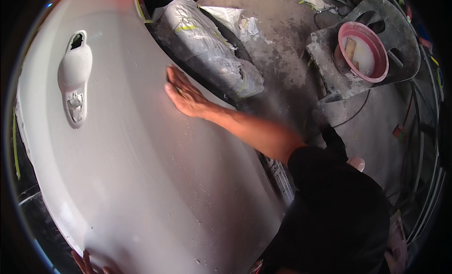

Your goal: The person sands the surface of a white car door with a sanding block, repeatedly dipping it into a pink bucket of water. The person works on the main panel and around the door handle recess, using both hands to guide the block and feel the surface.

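Observation:
A large pale grey car door panel (141,179), wet with small droplets, fills the left and middle. My right hand (186,94) lies flat on it near the window-side edge, fingers stretched out. Between its thumb and fingers shows a tiny yellowish spot that I cannot make out; what is under the palm is hidden. At the lower left, my left hand (89,265) rests by the panel's edge with its fingers apart, mostly cut off by the frame. Further up on the left sits the door-handle recess (75,81), with openings at both ends.
A mirror wrapped in plastic and tape (200,43) juts out beside the panel. On the right, a pink bucket (341,50) of cloudy liquid with a tan block in it stands on a dusty dark plastic seat (405,43). Hoses or cables (431,179) run along the right side.

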Tool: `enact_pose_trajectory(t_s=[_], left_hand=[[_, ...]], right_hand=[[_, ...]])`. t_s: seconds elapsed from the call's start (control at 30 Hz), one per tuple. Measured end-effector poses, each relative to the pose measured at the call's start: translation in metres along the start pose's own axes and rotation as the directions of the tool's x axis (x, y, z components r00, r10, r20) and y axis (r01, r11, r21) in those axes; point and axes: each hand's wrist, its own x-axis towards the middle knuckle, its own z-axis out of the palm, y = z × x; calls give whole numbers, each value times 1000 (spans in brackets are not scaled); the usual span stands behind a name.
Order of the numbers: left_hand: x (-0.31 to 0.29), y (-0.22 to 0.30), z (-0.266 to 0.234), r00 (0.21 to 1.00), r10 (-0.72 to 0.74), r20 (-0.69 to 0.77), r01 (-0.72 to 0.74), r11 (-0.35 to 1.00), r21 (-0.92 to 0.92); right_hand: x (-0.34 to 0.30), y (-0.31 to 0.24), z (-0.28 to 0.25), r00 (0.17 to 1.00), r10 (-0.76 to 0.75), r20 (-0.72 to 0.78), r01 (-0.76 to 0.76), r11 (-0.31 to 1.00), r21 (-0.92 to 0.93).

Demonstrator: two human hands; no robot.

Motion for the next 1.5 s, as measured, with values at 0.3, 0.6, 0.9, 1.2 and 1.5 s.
enact_pose_trajectory(t_s=[0.3, 0.6, 0.9, 1.2, 1.5], left_hand=[[17, 21, -7, 944, -290, 156, 303, 951, -65], [16, 16, -1, 990, -138, 35, 139, 990, -24], [6, 3, -10, 993, -64, 97, 65, 998, -10], [1, 4, -9, 962, -222, 156, 237, 968, -83], [13, 7, -6, 997, -20, 68, 17, 999, 42]], right_hand=[[-245, 79, 41, 926, 378, 11, -377, 925, -48], [-173, 84, 17, 928, 368, 61, -371, 928, 42], [-148, 66, 12, 919, 372, 127, -377, 926, 16], [-92, 78, 3, 942, 335, 34, -336, 941, 33], [-77, 67, 8, 976, 218, 31, -216, 975, -46]])
